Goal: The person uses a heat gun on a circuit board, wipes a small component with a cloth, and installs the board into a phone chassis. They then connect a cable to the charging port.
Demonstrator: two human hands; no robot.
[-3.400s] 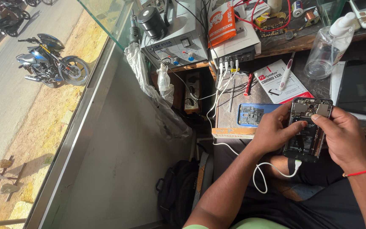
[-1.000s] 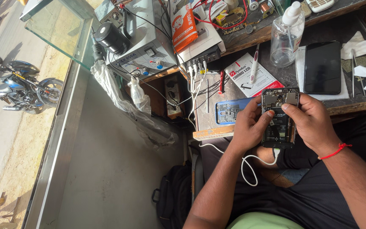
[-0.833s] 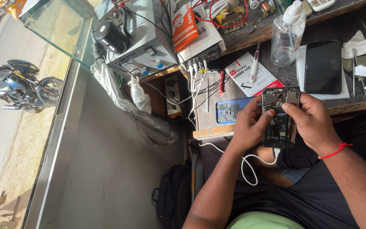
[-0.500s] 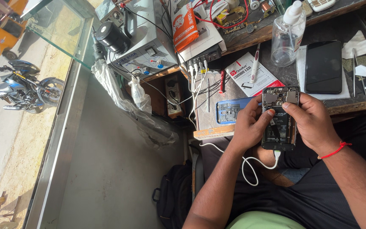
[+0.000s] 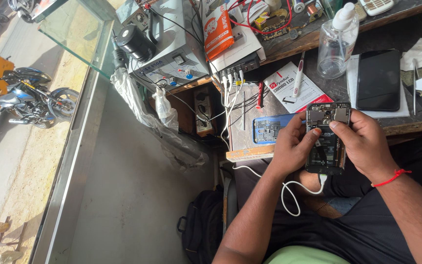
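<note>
Fingers of both the left hand (image 5: pixel 289 149) and right hand (image 5: pixel 365 144) stay clamped on the opened black phone with exposed boards (image 5: pixel 326 139), held just as before over the lap, near the wooden bench edge (image 5: pixel 242 154), its white cable (image 5: pixel 289 193) dangling.

Opened phone (image 5: pixel 327 142), back off, upright, white cable (image 5: pixel 289 193) seemingly plugged.

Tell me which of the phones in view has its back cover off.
The opened phone held between the left hand and right hand: its circuit board and battery show. The black phone on the bench lies closed, untouched.
</note>
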